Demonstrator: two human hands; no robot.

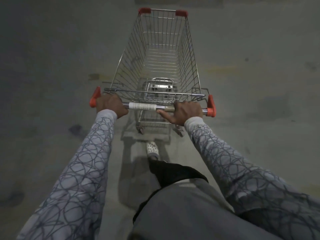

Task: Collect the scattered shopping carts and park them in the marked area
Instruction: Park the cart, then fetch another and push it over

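Clenching left grip (110, 105) and right grip (185, 110) round the chrome handle bar (142, 106) of my silver wire shopping cart (190, 54); dim, stained grey concrete floor (52, 58) beneath.

sleeves (83, 170): long, light grey, dark looped-line print | cuffs (107, 115): plain, ribbed | left hand (110, 106), right hand (187, 111): bare | garment (181, 215): plain grey | trouser leg (171, 174): black | clog (152, 148): white, perforated

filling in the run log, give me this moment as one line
stage: collect | left hand: grips handle bar | right hand: grips handle bar | shopping cart: basket empty | marked area: not in view
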